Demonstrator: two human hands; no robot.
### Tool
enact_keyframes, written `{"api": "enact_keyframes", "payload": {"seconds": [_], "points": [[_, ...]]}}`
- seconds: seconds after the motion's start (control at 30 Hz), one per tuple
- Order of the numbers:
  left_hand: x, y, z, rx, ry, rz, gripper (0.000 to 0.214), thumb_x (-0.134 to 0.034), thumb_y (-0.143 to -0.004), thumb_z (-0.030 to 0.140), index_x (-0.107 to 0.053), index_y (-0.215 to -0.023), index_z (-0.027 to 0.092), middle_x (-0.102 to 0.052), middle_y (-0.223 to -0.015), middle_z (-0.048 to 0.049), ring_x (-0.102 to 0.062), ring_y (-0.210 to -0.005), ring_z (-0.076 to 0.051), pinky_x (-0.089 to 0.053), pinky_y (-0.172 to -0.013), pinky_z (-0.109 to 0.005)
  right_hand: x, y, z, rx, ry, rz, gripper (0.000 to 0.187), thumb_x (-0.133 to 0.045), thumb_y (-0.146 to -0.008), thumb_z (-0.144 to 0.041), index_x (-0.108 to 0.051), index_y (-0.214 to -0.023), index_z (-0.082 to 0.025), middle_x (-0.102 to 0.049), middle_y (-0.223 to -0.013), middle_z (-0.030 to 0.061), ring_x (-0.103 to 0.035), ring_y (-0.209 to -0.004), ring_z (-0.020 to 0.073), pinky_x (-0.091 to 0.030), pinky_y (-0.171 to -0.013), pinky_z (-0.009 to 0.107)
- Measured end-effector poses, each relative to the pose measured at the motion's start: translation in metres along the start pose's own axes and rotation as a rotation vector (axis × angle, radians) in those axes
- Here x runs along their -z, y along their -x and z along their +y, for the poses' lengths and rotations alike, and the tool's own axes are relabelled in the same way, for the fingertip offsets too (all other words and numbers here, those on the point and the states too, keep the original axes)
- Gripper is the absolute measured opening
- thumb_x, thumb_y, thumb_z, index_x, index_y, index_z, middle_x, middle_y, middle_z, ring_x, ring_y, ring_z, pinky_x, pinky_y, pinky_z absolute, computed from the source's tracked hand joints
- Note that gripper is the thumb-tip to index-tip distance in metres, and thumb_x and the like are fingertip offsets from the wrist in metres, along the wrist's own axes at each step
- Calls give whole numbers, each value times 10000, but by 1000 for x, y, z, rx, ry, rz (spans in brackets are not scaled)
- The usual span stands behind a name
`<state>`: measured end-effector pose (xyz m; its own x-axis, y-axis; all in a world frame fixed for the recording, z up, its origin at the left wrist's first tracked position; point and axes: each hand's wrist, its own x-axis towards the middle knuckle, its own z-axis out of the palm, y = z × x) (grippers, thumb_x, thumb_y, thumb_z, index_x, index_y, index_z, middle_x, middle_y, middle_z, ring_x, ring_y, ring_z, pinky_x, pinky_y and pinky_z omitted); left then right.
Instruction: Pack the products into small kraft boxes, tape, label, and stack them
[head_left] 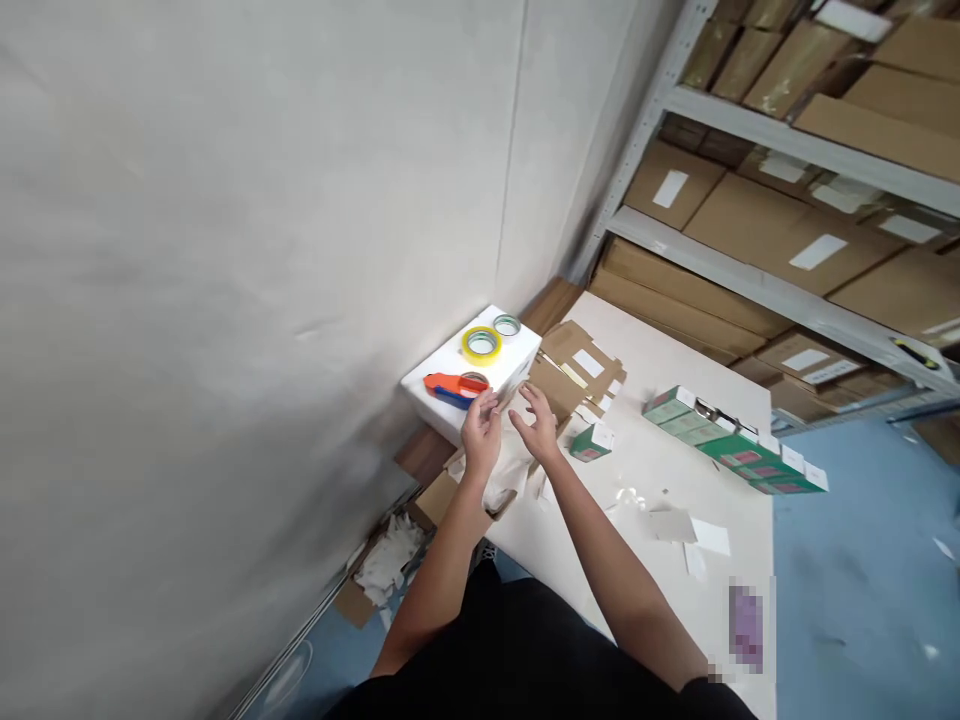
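My left hand (481, 437) is raised with its fingers apart, beside an orange and blue tape dispenser (448, 387) lying on a white foam box (510, 372). To its right, my right hand (538, 430) has its fingers spread and curved, and I see nothing held in it. A gap separates the two hands. Below them is a cardboard box (504, 503) with white paper (507, 470) in it, partly hidden by my left forearm. A small green and white box (592, 442) stands just right of my right hand.
On the foam box lie a yellow-rimmed tape roll (466, 346) and a thinner roll (507, 333). Flattened cardboard (596, 375) lies on the white table (675, 340). A row of green boxes (739, 450) stands along the right, near paper pieces (709, 535). Shelves hold cartons (795, 235).
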<state>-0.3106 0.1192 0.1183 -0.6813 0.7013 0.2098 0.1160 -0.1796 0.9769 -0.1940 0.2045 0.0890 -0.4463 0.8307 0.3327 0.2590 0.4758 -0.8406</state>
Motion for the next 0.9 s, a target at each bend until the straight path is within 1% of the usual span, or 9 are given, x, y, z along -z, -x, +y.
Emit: {"api": "enact_keyframes", "payload": {"seconds": [0.1, 0.17, 0.23, 0.33, 0.4, 0.5, 0.63, 0.77, 0.9], "points": [[35, 0, 0, 3, -65, 112, 362, -557, -981, 288, -609, -1332, 216, -700, -1266, -119, -695, -1102, -214, -564, -972, -368, -44, -24, -8, 79, 61, -56, 492, -680, -901, -409, -632, -1368, -260, -579, -1441, 109, -527, -1345, 278, -463, -1117, 442], [54, 3, -1, 5, -99, 169, 372, -549, -980, 285, -601, -1342, 216, -709, -1227, -114, -703, -1061, -204, -565, -960, -361, -72, -37, -10, 96, 107, -113, 464, -676, -891, -368, -657, -1336, -238, -635, -1348, 113, -571, -1266, 278, -452, -1116, 439], [68, 5, -2, 15, -117, 219, 378, -539, -979, 284, -595, -1346, 212, -711, -1197, -112, -709, -1032, -198, -566, -950, -357, -94, -46, -11, 94, 189, -199, 391, -688, -875, -331, -704, -1252, -226, -685, -1255, 115, -584, -1211, 295, -454, -1086, 449], [83, 8, -5, 35, -124, 253, 373, -534, -973, 287, -599, -1332, 210, -712, -1174, -112, -714, -1006, -197, -573, -928, -355, -113, -50, -10, 98, 337, -293, 199, -702, -869, -276, -762, -1053, -230, -739, -1080, 118, -576, -1167, 330, -423, -1060, 482], [86, 8, -6, 35, -117, 256, 366, -538, -965, 278, -604, -1318, 208, -712, -1160, -110, -714, -994, -194, -577, -913, -347, -112, -47, -9, 108, 390, -284, 136, -684, -887, -252, -766, -994, -228, -741, -995, 122, -579, -1128, 334, -408, -1039, 487], [82, 5, -4, 22, -96, 249, 363, -531, -962, 263, -600, -1313, 204, -706, -1153, -107, -710, -977, -184, -574, -898, -334, -96, -34, -5, 97, 398, -215, 156, -646, -925, -269, -761, -1021, -224, -730, -1001, 124, -588, -1085, 324, -396, -1011, 480], [62, 2, 3, 1, -55, 225, 355, -499, -976, 259, -592, -1314, 202, -700, -1128, -101, -705, -950, -178, -567, -891, -335, -54, -14, 1, 58, 404, -65, 229, -595, -982, -354, -741, -1098, -220, -729, -1062, 128, -592, -1088, 322, -371, -1004, 477], [30, 2, 9, 7, -36, 151, 343, -523, -971, 281, -608, -1297, 215, -702, -1128, -96, -700, -935, -178, -566, -884, -328, -2, 7, 5, 38, 436, 107, 251, -563, -1007, -395, -739, -1092, -238, -735, -1063, 113, -596, -1090, 311, -319, -1054, 495], [-10, 5, 11, 0, 33, 46, 352, -558, -958, 317, -611, -1289, 206, -706, -1123, -94, -703, -959, -188, -564, -910, -341, 56, 34, 9, 3, 481, 223, 213, -574, -1001, -381, -741, -1063, -264, -727, -1024, 80, -613, -1050, 283, -303, -1082, 486]]}}
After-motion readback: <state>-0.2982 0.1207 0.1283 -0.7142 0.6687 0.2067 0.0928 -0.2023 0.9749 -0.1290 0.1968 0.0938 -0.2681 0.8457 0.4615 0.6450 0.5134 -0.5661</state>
